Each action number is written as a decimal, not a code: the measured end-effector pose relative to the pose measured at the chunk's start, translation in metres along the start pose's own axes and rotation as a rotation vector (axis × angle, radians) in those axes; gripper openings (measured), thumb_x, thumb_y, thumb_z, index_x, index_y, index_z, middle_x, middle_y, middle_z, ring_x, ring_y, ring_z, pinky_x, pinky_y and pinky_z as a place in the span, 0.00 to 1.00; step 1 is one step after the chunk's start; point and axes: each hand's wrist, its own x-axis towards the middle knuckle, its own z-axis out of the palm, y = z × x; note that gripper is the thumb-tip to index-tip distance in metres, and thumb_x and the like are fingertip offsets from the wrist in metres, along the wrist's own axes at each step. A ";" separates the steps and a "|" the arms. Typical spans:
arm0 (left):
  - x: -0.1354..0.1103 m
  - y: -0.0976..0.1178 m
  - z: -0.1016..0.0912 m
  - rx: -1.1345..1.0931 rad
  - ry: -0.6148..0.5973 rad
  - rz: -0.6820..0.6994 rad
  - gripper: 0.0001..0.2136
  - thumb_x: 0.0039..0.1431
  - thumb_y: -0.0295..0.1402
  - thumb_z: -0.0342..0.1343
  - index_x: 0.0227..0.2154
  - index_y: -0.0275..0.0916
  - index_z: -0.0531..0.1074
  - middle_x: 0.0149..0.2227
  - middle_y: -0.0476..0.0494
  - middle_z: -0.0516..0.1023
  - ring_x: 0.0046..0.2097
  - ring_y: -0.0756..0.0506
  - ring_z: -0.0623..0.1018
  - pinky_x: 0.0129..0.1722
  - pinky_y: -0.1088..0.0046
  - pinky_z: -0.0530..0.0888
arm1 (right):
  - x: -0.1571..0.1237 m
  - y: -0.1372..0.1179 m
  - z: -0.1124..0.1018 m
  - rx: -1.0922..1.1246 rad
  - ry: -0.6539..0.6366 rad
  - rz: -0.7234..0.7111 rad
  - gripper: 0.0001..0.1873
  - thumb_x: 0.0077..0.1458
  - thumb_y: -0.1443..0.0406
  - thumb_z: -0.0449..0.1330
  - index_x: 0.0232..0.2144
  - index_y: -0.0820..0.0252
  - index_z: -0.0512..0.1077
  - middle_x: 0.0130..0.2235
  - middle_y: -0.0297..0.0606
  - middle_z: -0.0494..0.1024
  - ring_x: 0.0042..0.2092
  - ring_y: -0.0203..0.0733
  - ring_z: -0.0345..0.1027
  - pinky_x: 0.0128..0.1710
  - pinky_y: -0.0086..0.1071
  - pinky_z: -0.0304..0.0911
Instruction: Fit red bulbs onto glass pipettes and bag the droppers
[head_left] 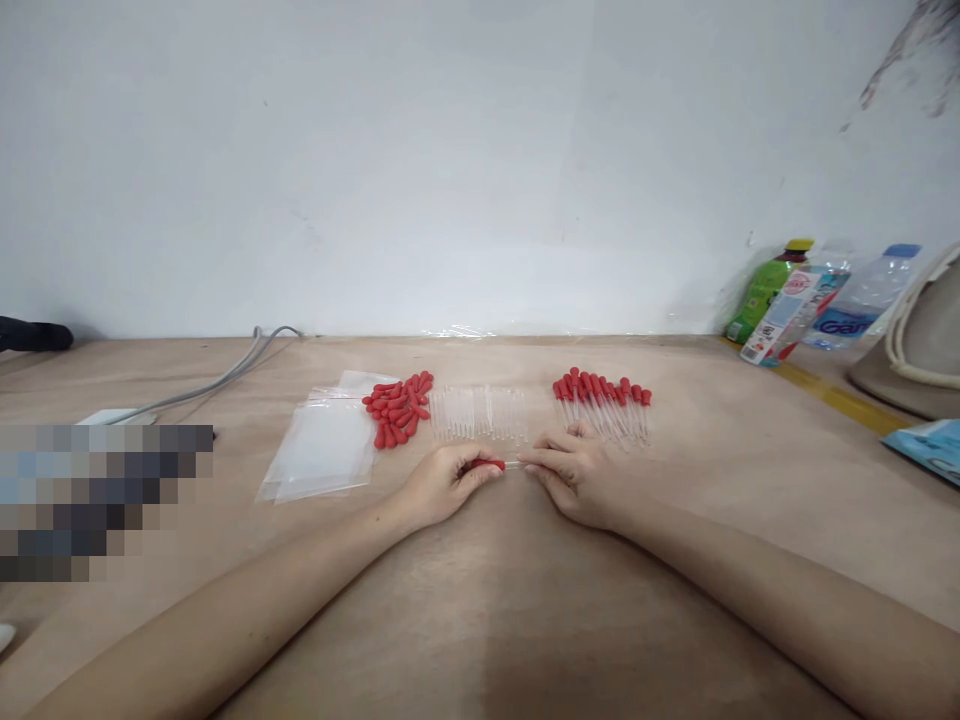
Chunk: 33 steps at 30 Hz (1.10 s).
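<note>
My left hand [450,482] is closed on a red rubber dropper bulb [491,465], held sideways between thumb and fingers. From the bulb's open end a clear glass dropper tube [513,465] runs to my right hand [574,472], whose thumb and fingers pinch its other end. How deep the tube sits in the bulb I cannot tell. Just beyond my hands lies a row of clear glass tubes [480,412]. A heap of loose red bulbs [397,408] is to their left. Several droppers with red bulbs fitted [604,400] lie in a row on the right.
Clear plastic bags [326,450] lie overlapping left of the bulbs. A grey cable [217,383] crosses the wooden table [450,620] at the back left. Along the right side stand a green bottle [769,295], a carton [791,315], a clear water bottle [862,300] and a beige bag [915,340].
</note>
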 end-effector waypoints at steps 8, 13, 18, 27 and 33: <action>0.000 0.001 0.000 -0.012 -0.010 0.017 0.10 0.57 0.36 0.49 0.34 0.37 0.73 0.31 0.48 0.76 0.32 0.50 0.73 0.31 0.76 0.69 | 0.002 -0.001 0.002 -0.085 -0.007 -0.039 0.13 0.57 0.68 0.47 0.32 0.60 0.71 0.27 0.36 0.73 0.27 0.33 0.60 0.33 0.33 0.45; 0.000 -0.002 0.002 0.036 -0.010 0.023 0.10 0.56 0.37 0.50 0.35 0.38 0.72 0.31 0.48 0.76 0.32 0.50 0.73 0.31 0.76 0.69 | 0.002 0.001 0.011 -0.104 -0.022 -0.039 0.13 0.57 0.68 0.46 0.30 0.61 0.71 0.26 0.35 0.72 0.26 0.33 0.58 0.33 0.33 0.44; 0.001 -0.003 0.002 0.103 0.018 0.053 0.09 0.56 0.35 0.51 0.35 0.37 0.72 0.30 0.47 0.75 0.31 0.50 0.73 0.31 0.76 0.69 | 0.002 0.003 0.013 -0.075 -0.077 -0.007 0.13 0.58 0.66 0.45 0.31 0.61 0.70 0.27 0.36 0.72 0.28 0.34 0.61 0.34 0.33 0.47; 0.000 0.009 -0.007 0.078 0.112 -0.024 0.07 0.53 0.34 0.55 0.33 0.39 0.74 0.32 0.48 0.78 0.32 0.49 0.76 0.32 0.76 0.72 | -0.006 0.012 0.005 0.040 0.034 0.037 0.09 0.57 0.65 0.49 0.30 0.61 0.68 0.27 0.34 0.72 0.29 0.33 0.62 0.34 0.31 0.51; -0.001 0.005 -0.005 0.040 0.125 -0.028 0.16 0.50 0.34 0.57 0.44 0.40 0.70 0.34 0.49 0.79 0.36 0.47 0.78 0.38 0.72 0.74 | -0.003 0.009 0.009 -0.020 0.056 -0.009 0.13 0.58 0.66 0.46 0.28 0.62 0.69 0.23 0.34 0.70 0.25 0.33 0.59 0.32 0.32 0.47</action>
